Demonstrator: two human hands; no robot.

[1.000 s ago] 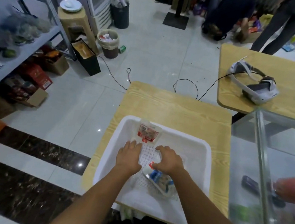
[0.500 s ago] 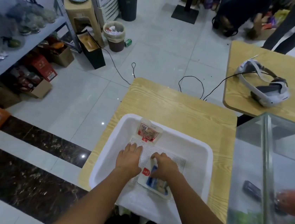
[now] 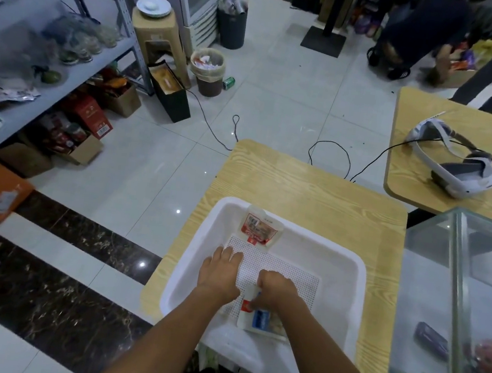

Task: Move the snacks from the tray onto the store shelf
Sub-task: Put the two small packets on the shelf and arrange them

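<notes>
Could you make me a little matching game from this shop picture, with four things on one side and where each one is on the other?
Things:
1. headset
2. red snack packet
3. green can
4. white plate

Places:
A. on the floor beside the lined bin
B. on the far wooden table
C. on top of the beige stool
D. leaning against the far wall of the white tray

Pairs: 1-B, 2-D, 3-A, 4-C
</notes>
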